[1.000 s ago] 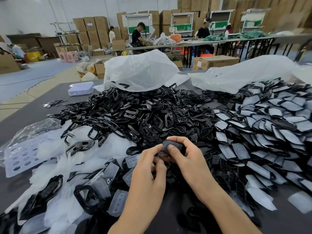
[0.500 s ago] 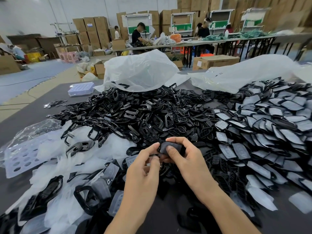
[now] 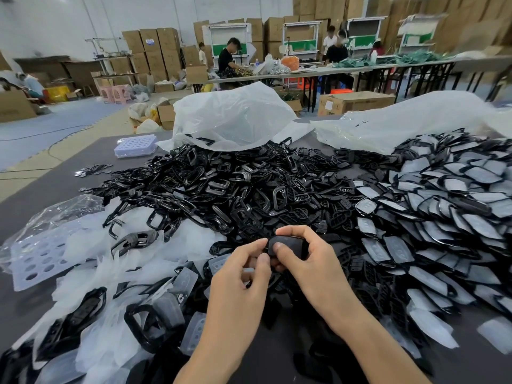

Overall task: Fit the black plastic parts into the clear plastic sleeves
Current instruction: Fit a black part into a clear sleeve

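Both hands meet low in the middle of the view over a dark table [image 3: 33, 195]. My right hand [image 3: 310, 261] pinches a black plastic part [image 3: 291, 245] between thumb and fingers. My left hand [image 3: 241, 275] holds the part's left end with its fingertips; whether a clear sleeve is on it I cannot tell. A big heap of loose black plastic parts [image 3: 221, 187] lies just behind the hands. Clear plastic sleeves [image 3: 191, 284] lie scattered at the near left. To the right spreads a pile of sleeved parts [image 3: 448, 206].
Two large white plastic bags [image 3: 232, 117] lie at the table's far edge. A clear perforated tray [image 3: 36, 259] sits at the left, a small lilac tray [image 3: 135, 145] further back. Cardboard boxes, long tables and several people fill the background.
The hands stay at the same spot. The left fingers have shifted along the part's left end while the right thumb slid over its top.
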Demonstrator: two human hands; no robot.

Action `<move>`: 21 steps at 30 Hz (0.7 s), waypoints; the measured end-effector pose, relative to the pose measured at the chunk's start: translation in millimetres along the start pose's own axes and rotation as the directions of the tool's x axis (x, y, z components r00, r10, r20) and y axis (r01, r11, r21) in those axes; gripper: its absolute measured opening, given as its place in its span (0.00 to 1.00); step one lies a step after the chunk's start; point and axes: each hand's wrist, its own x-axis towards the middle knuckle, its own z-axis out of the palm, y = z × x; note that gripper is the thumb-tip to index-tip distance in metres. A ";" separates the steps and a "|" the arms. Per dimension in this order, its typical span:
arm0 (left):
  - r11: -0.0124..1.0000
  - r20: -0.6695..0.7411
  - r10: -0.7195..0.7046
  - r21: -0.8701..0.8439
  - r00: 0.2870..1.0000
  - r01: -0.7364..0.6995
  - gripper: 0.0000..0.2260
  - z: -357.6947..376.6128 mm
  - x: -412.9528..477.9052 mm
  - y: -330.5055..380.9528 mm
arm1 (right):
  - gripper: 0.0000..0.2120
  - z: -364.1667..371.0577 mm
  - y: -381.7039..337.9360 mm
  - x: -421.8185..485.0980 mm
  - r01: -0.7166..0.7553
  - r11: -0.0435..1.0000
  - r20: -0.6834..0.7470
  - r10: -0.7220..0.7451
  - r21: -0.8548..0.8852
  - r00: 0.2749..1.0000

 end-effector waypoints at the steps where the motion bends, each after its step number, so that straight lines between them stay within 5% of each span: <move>1: 1.000 -0.008 -0.012 -0.023 1.000 0.012 0.09 0.1 0.6 -0.3 | 0.10 0.6 0.2 -0.1 0.005 1.000 0.012 -0.005 -0.019 1.000; 8: 0.992 -0.056 -0.077 -0.101 0.995 0.071 0.05 -3.0 6.7 -4.9 | 0.09 4.6 0.2 -2.8 0.011 1.000 0.109 -0.012 0.007 0.994; 13: 0.990 -0.113 -0.059 -0.137 0.992 0.043 0.06 -6.0 11.5 -7.2 | 0.09 6.5 0.2 -0.2 -0.117 0.944 0.099 0.091 0.307 0.991; 17: 0.986 -0.089 -0.044 -0.164 0.995 0.028 0.09 -5.8 11.2 -8.2 | 0.14 7.0 -2.2 0.6 -0.139 0.923 0.111 0.105 0.358 0.988; 21: 0.987 -0.061 -0.016 -0.158 0.998 0.006 0.09 -5.5 10.4 -8.3 | 0.06 6.3 -3.5 1.6 -0.164 0.923 0.120 0.130 0.348 0.984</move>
